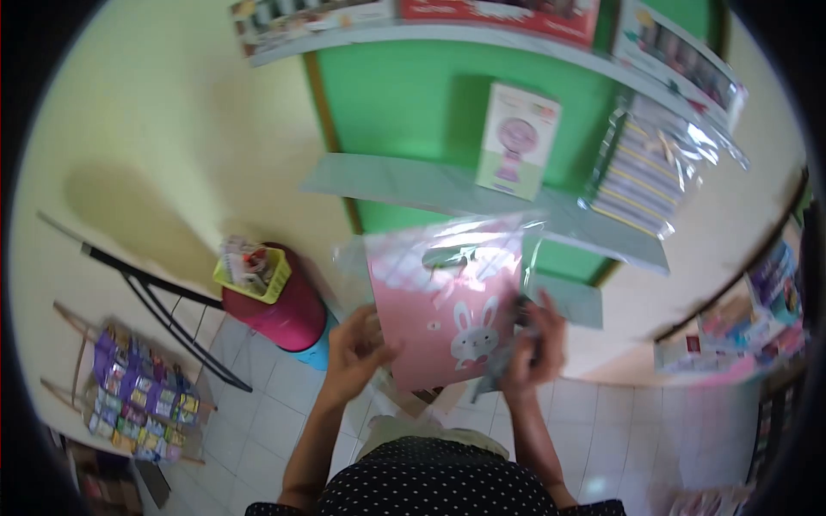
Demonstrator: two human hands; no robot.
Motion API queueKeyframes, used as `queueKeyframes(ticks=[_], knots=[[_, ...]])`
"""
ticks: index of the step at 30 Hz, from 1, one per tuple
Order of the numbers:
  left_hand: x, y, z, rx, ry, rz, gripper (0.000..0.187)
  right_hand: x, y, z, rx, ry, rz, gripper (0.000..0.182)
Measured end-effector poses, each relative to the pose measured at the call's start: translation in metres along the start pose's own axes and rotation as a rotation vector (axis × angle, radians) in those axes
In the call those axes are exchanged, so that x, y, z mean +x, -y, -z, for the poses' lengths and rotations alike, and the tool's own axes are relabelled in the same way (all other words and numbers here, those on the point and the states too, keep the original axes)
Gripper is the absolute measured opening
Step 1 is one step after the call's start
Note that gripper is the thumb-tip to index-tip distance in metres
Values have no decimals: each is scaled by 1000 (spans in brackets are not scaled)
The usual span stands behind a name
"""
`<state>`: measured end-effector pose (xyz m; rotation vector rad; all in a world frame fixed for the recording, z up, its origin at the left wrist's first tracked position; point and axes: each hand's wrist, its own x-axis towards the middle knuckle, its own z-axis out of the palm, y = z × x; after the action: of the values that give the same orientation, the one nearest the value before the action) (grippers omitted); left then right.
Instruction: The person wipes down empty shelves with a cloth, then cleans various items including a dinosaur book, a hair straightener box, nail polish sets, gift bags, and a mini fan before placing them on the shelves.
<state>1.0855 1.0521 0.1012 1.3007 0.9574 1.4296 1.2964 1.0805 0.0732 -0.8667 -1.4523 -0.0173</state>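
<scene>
I hold a pack of pink bags with a white rabbit print (pixel 447 310), wrapped in clear plastic, upright in front of me. My left hand (pixel 357 348) grips its lower left edge. My right hand (pixel 533 348) grips the lower right edge together with a small dark item I cannot make out. The clear wrap sticks out past the top of the pack.
A green shelf unit (pixel 404 103) stands ahead, with a white and green box (pixel 516 138) and a clear pack of striped items (pixel 645 172) on it. A pink drum (pixel 284 314) with a yellow basket (pixel 254 271) is at left. A rack of sachets (pixel 142 396) stands lower left.
</scene>
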Motion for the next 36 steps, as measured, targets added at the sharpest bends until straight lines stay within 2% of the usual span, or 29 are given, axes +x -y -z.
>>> queueKeyframes(ticks=[2,3,4,6,10,12,14,17,19,22,24,29,31,36], knots=[[24,-14,21,20,-10,-89,43,21,11,-2,152,-103,-269,39],[39,-23,31,-6,-8,-124,43,28,13,-1,134,13,-357,42],[55,-33,38,10,2,-158,43,37,19,-7,154,25,-346,42],[89,-51,56,51,38,-222,43,57,27,-23,183,310,-487,46],[153,-67,88,103,66,-288,44,97,19,-74,111,503,-443,38],[180,-67,105,55,73,-193,45,112,10,-99,91,498,-376,32],[205,-56,126,104,90,-185,46,128,5,-117,-64,602,-370,30],[233,-49,137,86,90,-139,47,148,-2,-137,-155,599,-287,29],[247,-43,144,27,72,-103,48,164,3,-145,-186,622,-310,29],[272,-46,150,52,59,-167,50,183,9,-156,-252,642,-342,28],[275,-59,140,-47,126,-223,52,188,4,-165,-318,618,-306,27],[299,-41,144,-82,126,-212,49,183,-8,-182,-404,590,-275,28],[296,-40,143,-23,79,-232,40,182,-9,-183,-425,593,-276,29],[286,-37,151,115,29,-176,38,177,-12,-183,-451,548,-254,36]])
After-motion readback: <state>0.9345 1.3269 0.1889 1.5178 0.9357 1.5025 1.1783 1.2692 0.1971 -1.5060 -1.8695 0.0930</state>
